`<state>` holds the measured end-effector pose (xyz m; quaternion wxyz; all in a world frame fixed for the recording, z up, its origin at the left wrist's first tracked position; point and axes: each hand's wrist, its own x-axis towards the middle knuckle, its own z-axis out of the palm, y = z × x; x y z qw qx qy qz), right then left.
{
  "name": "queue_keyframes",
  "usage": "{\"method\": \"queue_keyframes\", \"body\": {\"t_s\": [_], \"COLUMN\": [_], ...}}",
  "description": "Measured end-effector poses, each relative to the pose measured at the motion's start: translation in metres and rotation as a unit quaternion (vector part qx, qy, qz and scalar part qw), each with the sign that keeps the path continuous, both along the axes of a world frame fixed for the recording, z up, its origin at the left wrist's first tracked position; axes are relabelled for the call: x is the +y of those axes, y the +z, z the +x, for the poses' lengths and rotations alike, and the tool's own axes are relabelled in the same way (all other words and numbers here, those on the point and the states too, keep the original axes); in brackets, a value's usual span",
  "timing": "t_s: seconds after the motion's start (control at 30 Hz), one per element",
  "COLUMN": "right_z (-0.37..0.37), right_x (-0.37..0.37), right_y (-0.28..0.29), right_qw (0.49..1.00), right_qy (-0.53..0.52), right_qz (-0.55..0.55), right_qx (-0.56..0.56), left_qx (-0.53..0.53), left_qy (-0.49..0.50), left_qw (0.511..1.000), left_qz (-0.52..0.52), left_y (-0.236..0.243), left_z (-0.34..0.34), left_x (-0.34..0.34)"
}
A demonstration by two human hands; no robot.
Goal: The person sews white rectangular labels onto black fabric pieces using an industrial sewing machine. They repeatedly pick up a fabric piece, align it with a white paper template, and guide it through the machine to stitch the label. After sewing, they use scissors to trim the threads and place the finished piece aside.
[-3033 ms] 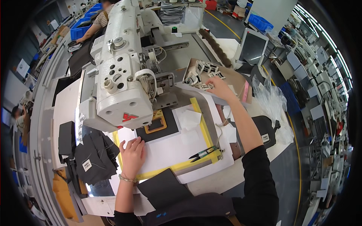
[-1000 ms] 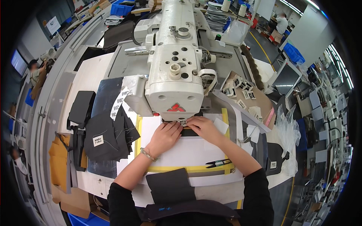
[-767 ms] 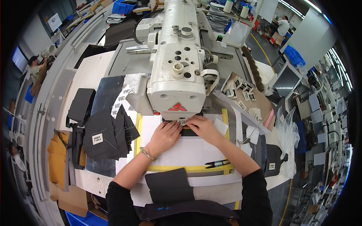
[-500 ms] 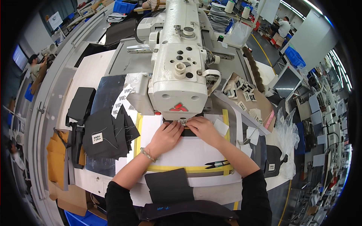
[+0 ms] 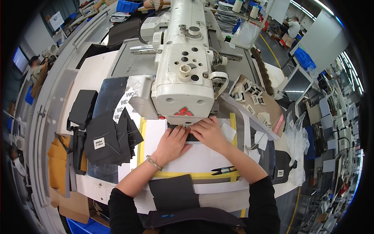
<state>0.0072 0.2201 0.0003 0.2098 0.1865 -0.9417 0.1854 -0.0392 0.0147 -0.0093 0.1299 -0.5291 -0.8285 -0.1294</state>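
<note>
Evidently, nearest to the person, a loose black fabric piece [image 5: 174,193] lies at the lower middle of the frame, partly on the pale worktop [image 5: 224,199]. Just beyond it is a white sheet [image 5: 200,158] edged with yellow tape [image 5: 187,175], and the dark thread snips [image 5: 224,171] rest at its right corner. In the centre, the left hand [image 5: 170,145] and the right hand [image 5: 210,134] meet over a dark panel [image 5: 192,137], which is placed on the white sheet, directly before the head of the white sewing machine [image 5: 183,89]. The fingers of both hands are bent downward, their tips close together at a small pale label [image 5: 187,125], mostly hidden; whether they pinch it or only press, one cannot tell. At the left of the frame lies a pile of black pieces [image 5: 111,138], the top one with a white label. Right of the machine, a shallow carton [image 5: 269,103] contains many labels. Farther, a monitor [image 5: 297,84] stands at the upper right, and a blue bin [image 5: 127,6] at the upper left.
</note>
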Motion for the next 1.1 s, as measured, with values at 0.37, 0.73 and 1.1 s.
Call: {"method": "queue_keyframes", "body": {"t_s": [0.37,0.73,1.1], "right_z": [0.012,0.012,0.012], "right_x": [0.009,0.004,0.006], "right_y": [0.001,-0.012,-0.014], "right_qw": [0.994,0.986,0.993], "right_qy": [0.026,0.038,0.037], "right_qz": [0.096,0.117,0.066], "right_qx": [-0.042,-0.110,-0.094], "left_qx": [-0.072,-0.028,-0.051], "left_qy": [0.014,0.002,0.049], "left_qw": [0.997,0.997,0.996], "left_qz": [0.013,0.078,0.054], "left_y": [0.003,-0.002,-0.006], "left_z": [-0.003,-0.013,-0.022], "left_x": [0.003,-0.016,-0.030]}}
